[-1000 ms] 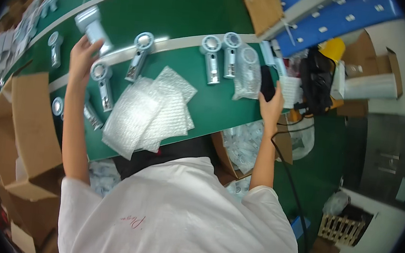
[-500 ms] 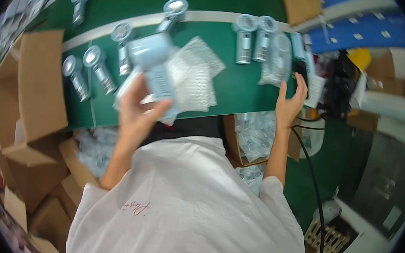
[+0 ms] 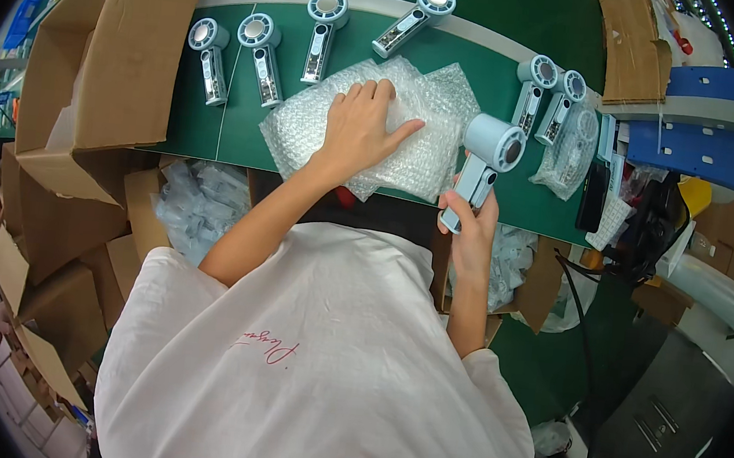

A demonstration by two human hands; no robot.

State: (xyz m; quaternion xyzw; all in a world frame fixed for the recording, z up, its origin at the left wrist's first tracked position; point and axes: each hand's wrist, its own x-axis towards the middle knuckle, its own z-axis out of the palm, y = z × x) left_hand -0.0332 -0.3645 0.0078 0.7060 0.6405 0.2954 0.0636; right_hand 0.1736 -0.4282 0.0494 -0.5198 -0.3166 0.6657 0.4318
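Note:
My right hand (image 3: 474,217) grips a light-blue handheld fan (image 3: 476,182) by its handle, with the round head up and tilted toward the right. Under my left hand (image 3: 363,131) lies a loose pile of clear bubble-wrap bags (image 3: 301,130); the palm faces down, the fingers rest on the top sheet and the thumb stands apart. Beyond the pile, similar fans lie on the green table (image 3: 187,128), among them a fan (image 3: 319,35) and a slanted fan (image 3: 415,20). Near my right hand two more fans (image 3: 535,93) lie side by side, next to a bubble-wrapped fan (image 3: 569,151).
An open cardboard box (image 3: 132,56) stands at the table's left. Below the edge, boxes hold clear plastic-wrapped items (image 3: 201,204), left and right. A black phone-like object (image 3: 593,196) and a blue rack (image 3: 703,129) are at the right. A black cable (image 3: 584,316) hangs there.
The fan has passed from my left hand to my right. My left hand has come down on the bubble-wrap bags. My right hand has left the table's right side. The view has shifted.

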